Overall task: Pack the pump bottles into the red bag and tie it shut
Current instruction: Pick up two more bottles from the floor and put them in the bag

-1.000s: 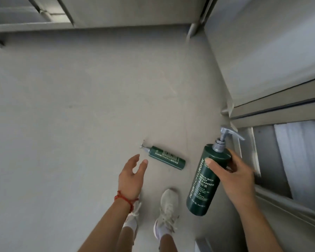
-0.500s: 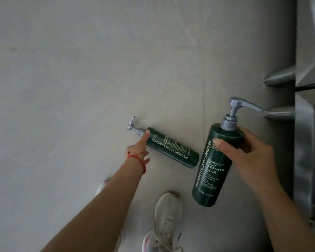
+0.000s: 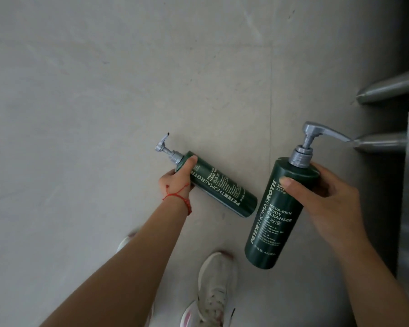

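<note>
1. Left hand [image 3: 177, 178]: fingers curled round the upper body of the smaller pump bottle [image 3: 219, 185], thumb over its shoulder just below the grey pump. The bottle lies tilted, base toward the lower right; whether it touches the floor [image 3: 80, 114] I cannot tell.
2. Red string [image 3: 178, 195] round the left wrist.
3. Right hand [image 3: 326, 199]: grips the larger pump bottle [image 3: 275, 220] near its top, thumb across the front. Bottle held above the floor, nearly upright, pump nozzle pointing right.
4. The two bottles sit close, not touching.
5. White shoe [image 3: 213, 293] below, between the arms.
6. Metal legs [image 3: 383, 90] at right edge.
</note>
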Tool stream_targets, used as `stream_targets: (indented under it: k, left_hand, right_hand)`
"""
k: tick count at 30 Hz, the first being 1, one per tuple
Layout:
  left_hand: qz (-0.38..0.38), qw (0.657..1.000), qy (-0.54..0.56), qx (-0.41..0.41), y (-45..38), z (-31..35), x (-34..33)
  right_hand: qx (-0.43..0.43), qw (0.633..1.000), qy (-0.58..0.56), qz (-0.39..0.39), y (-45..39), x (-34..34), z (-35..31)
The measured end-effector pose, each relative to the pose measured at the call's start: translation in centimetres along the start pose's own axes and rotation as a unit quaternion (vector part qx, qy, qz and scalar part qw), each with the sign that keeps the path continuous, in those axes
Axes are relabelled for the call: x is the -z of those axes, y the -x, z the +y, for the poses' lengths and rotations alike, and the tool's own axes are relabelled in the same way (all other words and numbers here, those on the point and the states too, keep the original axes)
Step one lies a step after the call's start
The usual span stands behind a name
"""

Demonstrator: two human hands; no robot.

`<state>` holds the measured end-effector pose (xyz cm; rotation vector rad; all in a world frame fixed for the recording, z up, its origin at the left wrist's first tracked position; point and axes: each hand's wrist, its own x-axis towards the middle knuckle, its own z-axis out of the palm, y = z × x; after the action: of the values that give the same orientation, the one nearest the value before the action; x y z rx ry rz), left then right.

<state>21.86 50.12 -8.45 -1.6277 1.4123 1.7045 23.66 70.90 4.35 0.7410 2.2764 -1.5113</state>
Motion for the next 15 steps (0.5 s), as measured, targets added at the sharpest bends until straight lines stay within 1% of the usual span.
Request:
stream_targets:
  k: [3, 7, 11, 15]
  left_hand:
    - [-0.043, 0.999, -0.001, -0.031, 1.7, 2.6, 1.9]
    - [-0.108, 0.988, -0.059, -0.092, 6.5, 7.5, 4.6]
    - [-0.157, 0.968, -0.115, -0.159, 12.9, 13.4, 7.3]
    - [-0.183, 0.956, -0.132, -0.190, 20.2, 19.0, 10.2]
  right_hand:
    - [-0.004, 1.000, -0.011, -0.003, 0.7, 0.6, -1.9]
    - [0.001, 0.999, -0.045, 0.001, 2.5, 1.0, -6.5]
    - [0.009, 0.997, -0.071, -0.002, 5.1, 1.5, -12.9]
    - [0.025, 0.995, -0.096, -0.008, 8.5, 2.4, -20.0]
